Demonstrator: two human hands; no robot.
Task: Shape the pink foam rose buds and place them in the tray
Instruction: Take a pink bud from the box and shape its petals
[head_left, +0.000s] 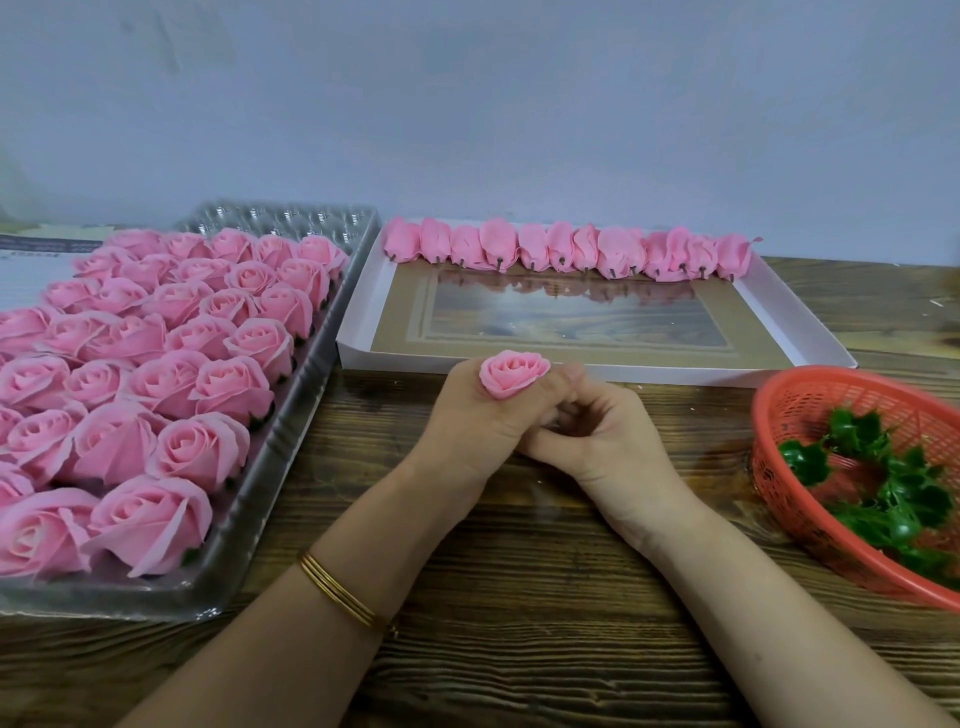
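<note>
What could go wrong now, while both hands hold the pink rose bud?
The left hand and right hand grip the rose bud at its base; squeezing may crease the foam petals. The red basket sits close to the right forearm; a wide move might knock it.

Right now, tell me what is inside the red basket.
The red basket holds green leaf pieces. Whatever lies beneath them, and the basket's part beyond the frame, cannot be seen.
</note>
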